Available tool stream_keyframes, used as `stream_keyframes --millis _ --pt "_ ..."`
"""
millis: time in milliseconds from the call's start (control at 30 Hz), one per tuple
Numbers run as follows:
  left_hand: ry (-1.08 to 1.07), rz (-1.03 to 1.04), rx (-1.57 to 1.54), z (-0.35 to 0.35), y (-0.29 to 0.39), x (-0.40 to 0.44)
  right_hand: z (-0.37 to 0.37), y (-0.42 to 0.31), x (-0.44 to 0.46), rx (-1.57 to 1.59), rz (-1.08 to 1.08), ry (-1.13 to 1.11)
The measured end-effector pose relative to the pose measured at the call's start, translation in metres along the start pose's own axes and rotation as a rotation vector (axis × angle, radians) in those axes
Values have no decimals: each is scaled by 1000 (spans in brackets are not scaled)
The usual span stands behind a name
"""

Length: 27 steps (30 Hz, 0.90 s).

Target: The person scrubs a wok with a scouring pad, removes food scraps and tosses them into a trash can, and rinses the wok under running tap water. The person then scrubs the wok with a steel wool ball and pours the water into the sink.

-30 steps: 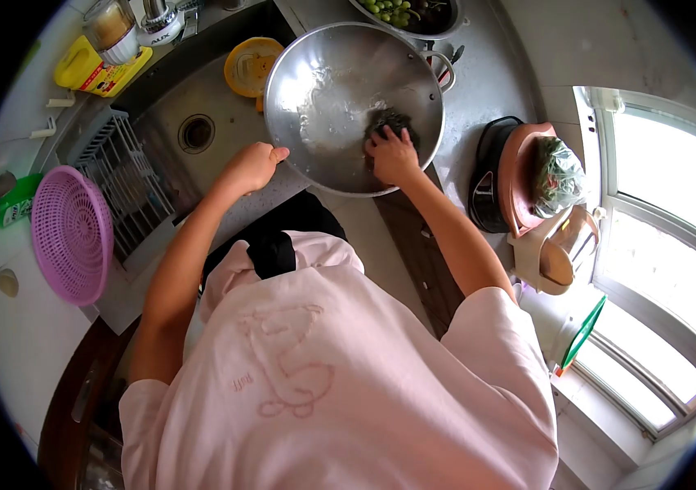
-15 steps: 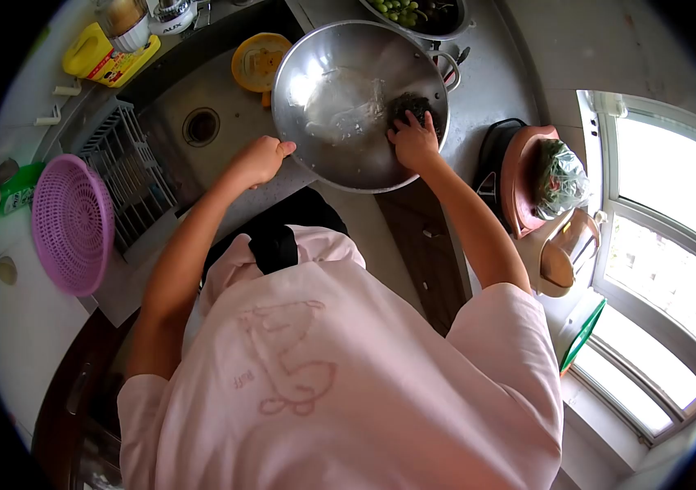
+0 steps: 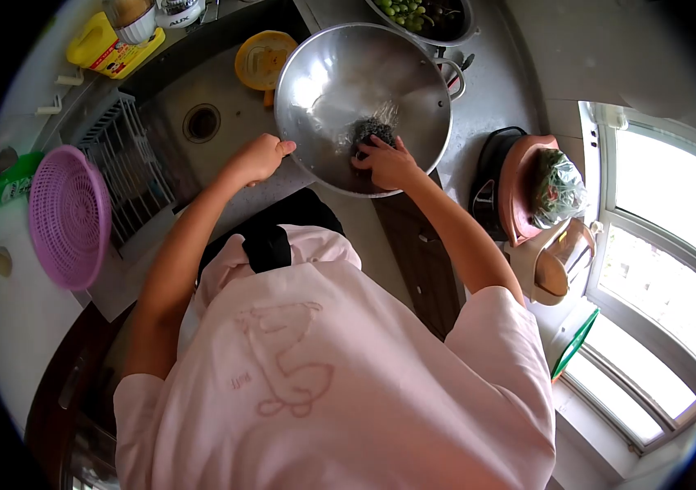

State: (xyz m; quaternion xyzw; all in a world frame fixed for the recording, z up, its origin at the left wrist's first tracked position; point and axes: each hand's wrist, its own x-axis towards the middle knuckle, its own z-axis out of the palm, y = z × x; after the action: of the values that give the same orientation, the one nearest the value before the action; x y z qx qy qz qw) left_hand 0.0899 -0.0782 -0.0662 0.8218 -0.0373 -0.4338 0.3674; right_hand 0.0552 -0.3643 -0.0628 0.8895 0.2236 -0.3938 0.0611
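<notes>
Left hand, upper centre: fingers appear closed on the left edge of one steel wok, grip partly hidden. Right hand: fingers gripping one dark scrubber inside it. Beyond: grey metal tabletop; one sink, upper left; windows, far right.

A dark, seemingly wiry scrubber sits inside the shiny wok.

At upper centre, the left hand grips the left side of a metal wok, and the right hand holds a dark scrubber inside it. A purple colander stands at far left.
</notes>
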Motion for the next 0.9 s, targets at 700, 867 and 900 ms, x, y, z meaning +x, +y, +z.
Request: stream_keyframes --millis 700,867,900 --pt "21 -22 -5 -4 1 -4 0 12 5 -91 -22 -56" --pt "20 -5 -48 0 -2 -3 -8 31 -4 -100 50 -220" --pt "10 -13 -30 -1 -1 -5 -8 19 1 -62 -40 -209"
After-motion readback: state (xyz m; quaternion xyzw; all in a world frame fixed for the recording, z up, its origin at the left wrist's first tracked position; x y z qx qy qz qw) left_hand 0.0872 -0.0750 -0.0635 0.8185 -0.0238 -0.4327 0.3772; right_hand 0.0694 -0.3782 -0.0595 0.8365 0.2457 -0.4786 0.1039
